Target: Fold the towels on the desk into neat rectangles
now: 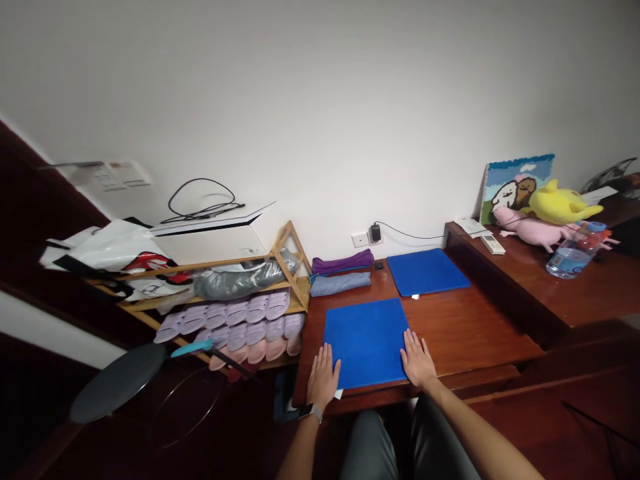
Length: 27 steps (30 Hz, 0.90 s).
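We have a matte blue, flat, roughly square fabric piece near the left front corner of the glossy red-brown wooden table, sides loosely following the table's edges, long axis hard to tell. Our left hand and right hand lie palm down at its side edges, fingers outstretched toward the table's back edge, thumbs spread, neither gripping.

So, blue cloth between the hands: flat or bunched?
Flat: the blue cloth lies smooth with straight edges. Whether folded in layers, cannot tell.
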Each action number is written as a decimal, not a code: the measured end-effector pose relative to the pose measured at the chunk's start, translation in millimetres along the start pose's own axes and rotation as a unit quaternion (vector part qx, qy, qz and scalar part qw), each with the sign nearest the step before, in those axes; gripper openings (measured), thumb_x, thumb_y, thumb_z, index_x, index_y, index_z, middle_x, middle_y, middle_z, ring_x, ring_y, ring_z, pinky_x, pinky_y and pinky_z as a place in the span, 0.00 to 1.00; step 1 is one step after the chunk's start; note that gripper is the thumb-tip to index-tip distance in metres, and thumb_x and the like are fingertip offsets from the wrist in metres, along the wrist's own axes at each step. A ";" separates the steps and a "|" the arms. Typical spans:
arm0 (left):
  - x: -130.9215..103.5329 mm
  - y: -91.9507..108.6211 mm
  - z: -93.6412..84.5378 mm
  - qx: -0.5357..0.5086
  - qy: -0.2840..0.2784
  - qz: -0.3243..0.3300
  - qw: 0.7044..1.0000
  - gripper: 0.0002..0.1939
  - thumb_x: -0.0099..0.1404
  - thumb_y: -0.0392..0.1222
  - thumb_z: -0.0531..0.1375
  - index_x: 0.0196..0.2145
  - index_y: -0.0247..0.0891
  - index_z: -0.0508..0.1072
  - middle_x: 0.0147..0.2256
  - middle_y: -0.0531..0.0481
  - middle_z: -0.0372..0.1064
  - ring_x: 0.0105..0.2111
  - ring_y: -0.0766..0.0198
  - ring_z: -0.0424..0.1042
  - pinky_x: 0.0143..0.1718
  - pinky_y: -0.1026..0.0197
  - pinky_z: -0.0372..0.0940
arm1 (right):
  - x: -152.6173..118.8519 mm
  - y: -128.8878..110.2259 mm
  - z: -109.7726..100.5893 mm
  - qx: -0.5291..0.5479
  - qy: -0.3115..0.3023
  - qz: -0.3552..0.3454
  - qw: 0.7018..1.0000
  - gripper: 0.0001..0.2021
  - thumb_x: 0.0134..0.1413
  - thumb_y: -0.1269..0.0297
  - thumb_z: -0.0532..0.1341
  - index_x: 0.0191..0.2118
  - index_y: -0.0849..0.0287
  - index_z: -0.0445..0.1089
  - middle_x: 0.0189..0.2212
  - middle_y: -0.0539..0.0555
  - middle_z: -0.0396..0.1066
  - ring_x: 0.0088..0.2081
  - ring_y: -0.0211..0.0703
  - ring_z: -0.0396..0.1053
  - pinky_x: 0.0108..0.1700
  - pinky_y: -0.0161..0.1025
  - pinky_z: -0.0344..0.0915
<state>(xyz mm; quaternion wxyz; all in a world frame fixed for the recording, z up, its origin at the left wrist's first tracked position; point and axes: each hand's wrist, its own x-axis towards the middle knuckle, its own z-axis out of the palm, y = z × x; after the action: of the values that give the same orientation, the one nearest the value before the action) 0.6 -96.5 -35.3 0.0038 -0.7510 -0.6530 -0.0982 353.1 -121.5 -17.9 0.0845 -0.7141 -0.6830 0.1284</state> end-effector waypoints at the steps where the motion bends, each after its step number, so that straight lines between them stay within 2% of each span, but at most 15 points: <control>1: -1.6 0.6 0.5 0.000 0.003 -0.001 1.000 0.35 0.79 0.56 0.41 0.75 0.36 0.50 0.74 0.41 0.50 0.74 0.52 0.49 0.73 0.43 0.51 | 0.4 1.3 0.7 -0.002 -0.004 -0.002 1.000 0.34 0.73 0.54 0.37 0.77 0.65 0.41 0.77 0.55 0.38 0.77 0.49 0.36 0.76 0.54 0.34; 5: -3.9 10.4 3.1 -0.010 0.023 0.007 1.000 0.36 0.78 0.57 0.40 0.75 0.35 0.50 0.73 0.41 0.51 0.73 0.52 0.49 0.73 0.44 0.51 | 1.5 4.9 1.6 -0.009 -0.020 -0.016 1.000 0.34 0.73 0.53 0.37 0.77 0.66 0.42 0.76 0.57 0.40 0.77 0.50 0.37 0.76 0.53 0.36; 8: -4.6 10.0 5.1 -0.016 0.041 0.019 0.999 0.37 0.78 0.59 0.41 0.75 0.34 0.49 0.73 0.39 0.51 0.74 0.53 0.49 0.73 0.44 0.51 | 8.5 3.4 -0.5 -0.009 -0.008 -0.008 1.000 0.34 0.73 0.53 0.37 0.77 0.66 0.41 0.77 0.57 0.40 0.77 0.49 0.38 0.76 0.53 0.37; 12: -4.9 4.9 9.9 -0.017 0.058 0.026 0.998 0.39 0.77 0.61 0.43 0.75 0.34 0.49 0.73 0.39 0.51 0.73 0.52 0.50 0.73 0.43 0.52 | 33.1 -1.7 -10.2 -0.007 0.015 -0.014 1.000 0.34 0.73 0.53 0.37 0.77 0.64 0.40 0.77 0.55 0.38 0.77 0.47 0.37 0.76 0.51 0.37; 16: -5.4 4.1 13.0 -0.011 0.071 0.022 0.997 0.38 0.78 0.60 0.43 0.75 0.34 0.47 0.73 0.40 0.52 0.73 0.52 0.52 0.72 0.43 0.53 | 58.0 -2.1 -16.3 -0.012 0.004 -0.012 1.000 0.34 0.73 0.55 0.37 0.77 0.66 0.42 0.77 0.57 0.40 0.77 0.48 0.38 0.76 0.52 0.37; 22: -7.7 4.0 11.7 0.013 0.056 0.020 0.998 0.36 0.79 0.58 0.42 0.75 0.34 0.49 0.73 0.41 0.51 0.73 0.53 0.51 0.72 0.43 0.54 | 65.9 4.3 -3.7 -0.015 0.005 -0.010 1.000 0.33 0.73 0.55 0.37 0.77 0.66 0.43 0.76 0.56 0.41 0.77 0.49 0.39 0.76 0.53 0.37; 27: -6.2 4.2 6.0 0.054 0.060 0.016 0.997 0.35 0.78 0.57 0.42 0.74 0.36 0.53 0.70 0.40 0.58 0.71 0.49 0.57 0.71 0.40 0.55 | 66.0 5.5 0.0 -0.007 0.012 -0.015 1.000 0.33 0.73 0.55 0.38 0.77 0.64 0.43 0.76 0.56 0.42 0.77 0.49 0.38 0.76 0.53 0.36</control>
<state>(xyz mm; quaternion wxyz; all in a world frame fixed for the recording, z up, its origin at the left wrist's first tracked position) 4.7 -102.4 -41.6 0.0854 -0.7531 -0.6435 -0.1074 360.6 -55.9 -23.9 0.0897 -0.7059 -0.6933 0.1138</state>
